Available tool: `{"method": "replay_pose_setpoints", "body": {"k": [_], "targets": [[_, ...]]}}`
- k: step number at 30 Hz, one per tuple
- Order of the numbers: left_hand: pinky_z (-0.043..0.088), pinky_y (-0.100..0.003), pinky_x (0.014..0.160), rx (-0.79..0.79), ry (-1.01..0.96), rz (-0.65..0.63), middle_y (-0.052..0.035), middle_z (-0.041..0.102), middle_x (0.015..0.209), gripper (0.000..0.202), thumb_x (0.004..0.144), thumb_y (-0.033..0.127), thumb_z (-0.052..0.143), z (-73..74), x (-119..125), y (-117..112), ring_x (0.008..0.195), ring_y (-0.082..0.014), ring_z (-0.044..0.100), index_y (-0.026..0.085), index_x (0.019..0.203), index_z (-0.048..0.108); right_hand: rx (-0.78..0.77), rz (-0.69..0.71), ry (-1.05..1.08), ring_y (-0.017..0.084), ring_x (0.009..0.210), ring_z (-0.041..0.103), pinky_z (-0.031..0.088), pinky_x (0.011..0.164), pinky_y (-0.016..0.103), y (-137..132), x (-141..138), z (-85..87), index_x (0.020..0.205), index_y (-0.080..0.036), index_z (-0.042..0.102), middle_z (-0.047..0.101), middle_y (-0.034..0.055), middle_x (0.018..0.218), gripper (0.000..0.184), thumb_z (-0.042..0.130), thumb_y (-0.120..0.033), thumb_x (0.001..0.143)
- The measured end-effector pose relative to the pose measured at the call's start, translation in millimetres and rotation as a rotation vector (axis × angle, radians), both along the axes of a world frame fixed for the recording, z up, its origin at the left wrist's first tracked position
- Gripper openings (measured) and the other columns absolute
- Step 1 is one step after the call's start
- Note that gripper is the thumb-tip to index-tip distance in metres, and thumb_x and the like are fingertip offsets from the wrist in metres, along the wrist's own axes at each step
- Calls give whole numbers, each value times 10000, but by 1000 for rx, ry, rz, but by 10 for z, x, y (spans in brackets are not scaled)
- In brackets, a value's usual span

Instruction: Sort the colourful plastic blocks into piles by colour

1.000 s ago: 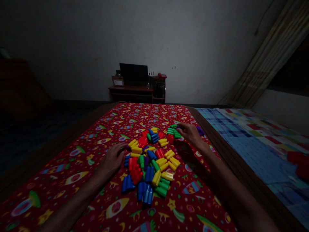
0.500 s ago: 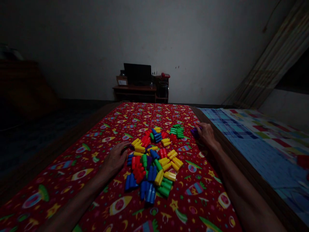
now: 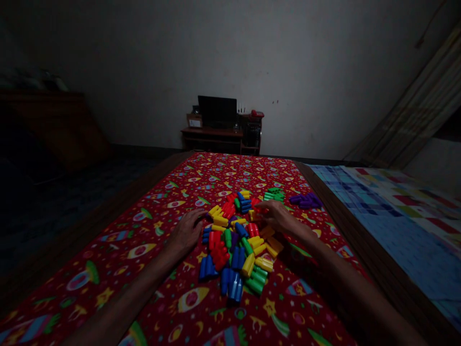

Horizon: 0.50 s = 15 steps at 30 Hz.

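Observation:
A mixed pile of plastic building blocks in red, yellow, blue and green (image 3: 237, 258) lies on the red patterned cloth (image 3: 190, 300). At its left edge my left hand (image 3: 186, 231) is closed, its fingertips on a purple building block (image 3: 206, 215). My right hand (image 3: 276, 216) reaches over the pile's right side with fingers apart, close to red and yellow blocks; I see nothing held in it. Farther right, several purple blocks (image 3: 306, 200) lie grouped together. Several green blocks (image 3: 273, 194) form another group just beyond my right hand.
Blue and checked bedding (image 3: 363, 216) spreads to the right of the cloth. A low desk with a black monitor (image 3: 217, 110) stands against the far wall. A wooden cabinet (image 3: 54, 129) is at the left. The room is dim.
My right hand has moved left from the purple blocks to the pile, leaving them on the cloth. My left hand stays by the pile's left edge. The view has turned slightly left.

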<state>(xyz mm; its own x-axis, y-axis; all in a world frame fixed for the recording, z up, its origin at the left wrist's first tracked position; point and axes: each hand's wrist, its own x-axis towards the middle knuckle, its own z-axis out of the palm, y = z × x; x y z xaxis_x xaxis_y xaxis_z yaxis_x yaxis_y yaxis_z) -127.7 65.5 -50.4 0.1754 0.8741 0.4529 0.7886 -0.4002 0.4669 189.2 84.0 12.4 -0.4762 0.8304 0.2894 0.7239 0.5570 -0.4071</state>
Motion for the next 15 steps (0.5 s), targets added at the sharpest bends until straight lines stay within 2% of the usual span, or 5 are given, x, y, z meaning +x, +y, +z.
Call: {"method": "replay_pose_setpoints", "body": {"k": [3,6,8,12,15], "targets": [[472,-455,987,4,-4,1,-129,663,1143,365,854,303,375,-3,3,-8,1104,-261,596,160,1069,634,-56,69,147,178,781,666,474,698,255,-23,-76,16,1033,-156,725,739,82,931,245,550,-216,873],[475,-455,982,11,-12,-3,-125,666,1134,353,851,294,380,-13,6,-5,1092,-261,600,164,1052,639,-9,116,232,170,757,666,475,684,250,-44,-143,-7,1004,-170,728,740,70,895,245,516,-197,885],[477,-457,977,18,-20,-8,-119,670,1121,347,851,291,384,-32,4,4,1080,-260,604,168,1052,639,50,180,233,196,859,664,486,755,282,-62,-205,-61,1045,-168,711,729,91,974,256,532,-168,862],[473,-459,979,38,-38,-14,-121,669,1121,351,872,305,382,-74,-2,28,1079,-259,604,164,1070,635,45,457,138,249,1132,578,439,956,362,-85,-357,-190,1192,-155,630,650,127,1212,441,595,-101,755],[473,-449,977,47,-40,-16,-121,669,1122,347,872,310,391,-70,3,29,1078,-257,605,163,1069,636,-51,545,123,238,1116,588,439,954,349,-98,-422,-203,1201,-147,610,647,121,1211,446,584,-112,757]]}}
